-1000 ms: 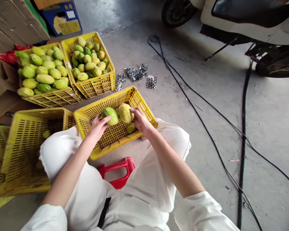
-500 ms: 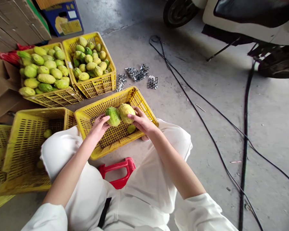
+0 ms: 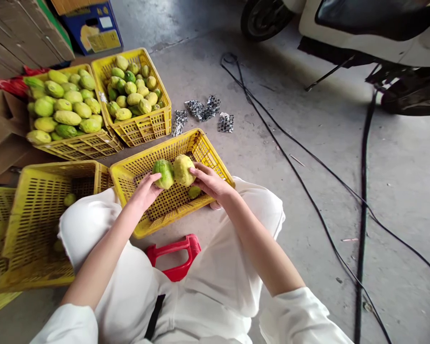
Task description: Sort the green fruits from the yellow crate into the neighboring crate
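Observation:
My left hand [image 3: 148, 190] is closed on a green lemon [image 3: 163, 173], its thumb along the near side. In my right hand [image 3: 211, 181] is a bumpy yellow lemon [image 3: 184, 170], gripped at its right side. The two fruits are side by side and seem to touch, held above a yellow plastic crate [image 3: 143, 231] between my knees. Low in that crate lies another small yellow-green lemon [image 3: 194, 192], partly covered by my right hand.
Two yellow crates heaped with lemons [image 3: 71, 117] [image 3: 134, 99] stand at the back left. A crate [image 3: 36, 229] by my left knee holds a few fruits. Foil scraps [image 3: 203, 109], black cables [image 3: 301, 191] and a parked scooter [image 3: 361, 43] are on the floor. A red stool [image 3: 174, 258] is beneath me.
Both lemons have turned slightly in my fingers and shifted a little left. My hands stay over the same crate, and the view has moved very slightly.

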Available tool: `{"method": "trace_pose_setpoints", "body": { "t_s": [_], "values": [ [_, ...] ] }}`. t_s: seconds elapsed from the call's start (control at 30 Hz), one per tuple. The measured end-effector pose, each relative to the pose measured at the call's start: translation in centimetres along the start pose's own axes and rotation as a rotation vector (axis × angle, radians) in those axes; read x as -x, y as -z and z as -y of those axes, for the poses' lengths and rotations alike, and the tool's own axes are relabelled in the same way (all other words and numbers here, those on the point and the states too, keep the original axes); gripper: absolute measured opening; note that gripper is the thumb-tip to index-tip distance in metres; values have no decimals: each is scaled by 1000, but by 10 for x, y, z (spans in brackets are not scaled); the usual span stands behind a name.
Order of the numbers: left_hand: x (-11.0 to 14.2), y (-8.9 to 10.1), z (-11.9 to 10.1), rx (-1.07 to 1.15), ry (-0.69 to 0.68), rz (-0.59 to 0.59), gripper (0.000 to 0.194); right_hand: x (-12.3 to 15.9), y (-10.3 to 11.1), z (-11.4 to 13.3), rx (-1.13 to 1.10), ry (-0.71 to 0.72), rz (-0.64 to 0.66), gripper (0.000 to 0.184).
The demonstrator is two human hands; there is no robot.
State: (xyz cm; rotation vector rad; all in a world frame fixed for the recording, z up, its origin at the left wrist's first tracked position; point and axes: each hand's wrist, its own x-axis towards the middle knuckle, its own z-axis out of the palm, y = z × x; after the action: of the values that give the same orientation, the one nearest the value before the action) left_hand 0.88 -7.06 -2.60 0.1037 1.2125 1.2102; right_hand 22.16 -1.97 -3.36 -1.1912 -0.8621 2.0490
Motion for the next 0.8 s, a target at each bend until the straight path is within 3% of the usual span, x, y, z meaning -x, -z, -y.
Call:
{"method": "trace_pose_setpoints", "body": {
  "t_s": [0.3, 0.5, 0.7, 0.8],
  "values": [
    [-8, 6, -1, 5, 14, -34, 20, -3, -2, 0, -56, 12, -33, 35],
    [-9, 8, 2, -14, -12, 12, 22, 1, -3, 4, -16, 22, -7, 46],
    [-5, 7, 2, -56, -7, 60, 50, 1, -6, -1, -12, 4, -8, 52],
    [-5, 7, 2, -60, -3, 54, 49, 0, -6, -3, -30, -3, -30, 53]
  ]
}}
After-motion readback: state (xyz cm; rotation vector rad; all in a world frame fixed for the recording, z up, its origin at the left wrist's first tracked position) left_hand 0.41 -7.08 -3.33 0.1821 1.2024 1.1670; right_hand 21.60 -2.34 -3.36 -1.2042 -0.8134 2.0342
